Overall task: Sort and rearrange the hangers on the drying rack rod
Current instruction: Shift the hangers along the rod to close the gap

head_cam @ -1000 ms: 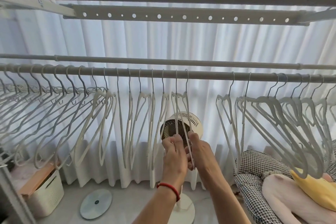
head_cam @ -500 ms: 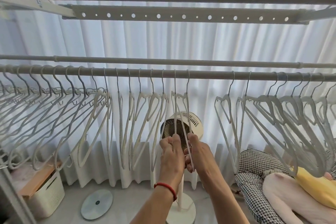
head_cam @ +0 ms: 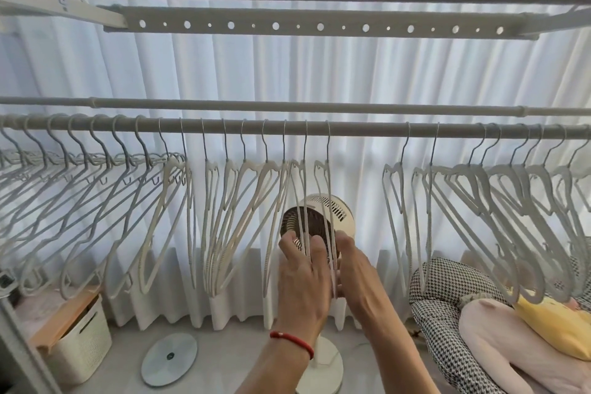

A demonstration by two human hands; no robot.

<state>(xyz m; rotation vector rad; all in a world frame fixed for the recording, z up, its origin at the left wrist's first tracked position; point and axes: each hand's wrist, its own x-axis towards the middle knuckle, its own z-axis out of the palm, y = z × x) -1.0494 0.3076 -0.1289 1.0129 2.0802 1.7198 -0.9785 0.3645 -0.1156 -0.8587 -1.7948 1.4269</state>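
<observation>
At lower centre, the left hand [head_cam: 303, 278], fingers spread, touches thin white hangers [head_cam: 323, 201], while the right hand [head_cam: 355, 269] pinches one hanger's lower edge. Dozens of matching hangers hook over the grey rod [head_cam: 358, 130] crossing mid-frame. A fan [head_cam: 332, 217] stands behind.

No text, brand or number can be read here. The slanted white bar [head_cam: 80, 11] at top left carries a small dark mark, too blurred to read. A small device [head_cam: 5, 281] at the left edge shows sth like a display, also not legible. Hangers and rod carry no readable label.
</observation>
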